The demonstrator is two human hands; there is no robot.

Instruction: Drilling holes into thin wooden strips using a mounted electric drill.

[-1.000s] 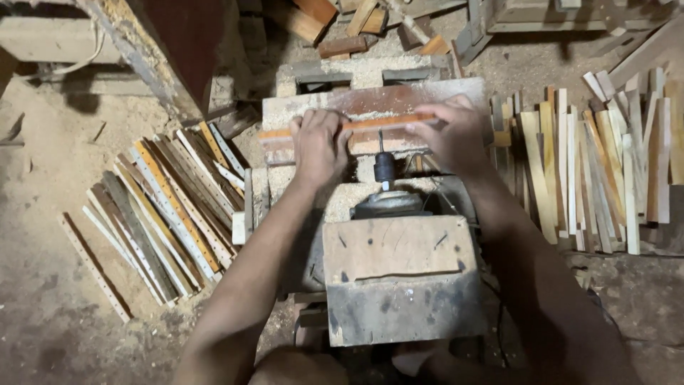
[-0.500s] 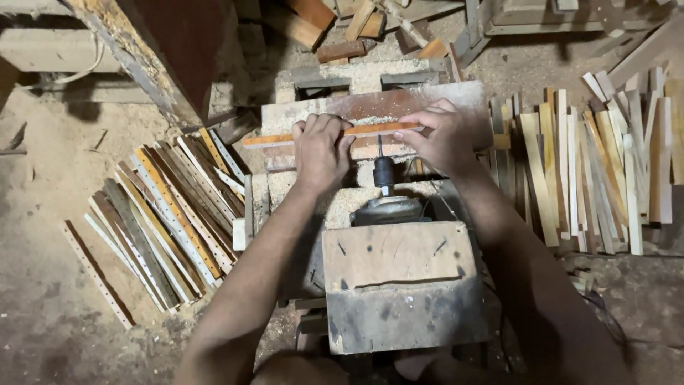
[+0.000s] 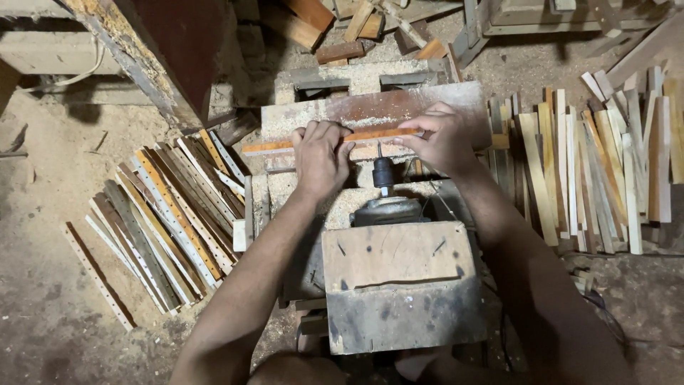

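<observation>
Both my hands press a thin orange wooden slat (image 3: 265, 147) flat against the upright wooden fence (image 3: 370, 108) of a small drilling machine. My left hand (image 3: 320, 157) grips the slat near its middle, and my right hand (image 3: 443, 137) pinches its right end. The slat's left end sticks out past the fence. Just below the slat, between my hands, sits the black drill chuck (image 3: 383, 173) with its bit pointing at the slat. Behind the chuck lie the motor (image 3: 388, 211) and a worn wooden block (image 3: 400, 284).
A spread of dark, drilled slats (image 3: 153, 221) lies on the dusty floor at left. Pale plain slats (image 3: 605, 164) are stacked at right. Sawdust covers the machine. Wood offcuts (image 3: 342, 28) lie at the back, and a slanted reddish board (image 3: 164, 57) stands at upper left.
The orange slat has slid leftward along the fence, so more of it now sticks out on the left. Both hands stay on it near the chuck.
</observation>
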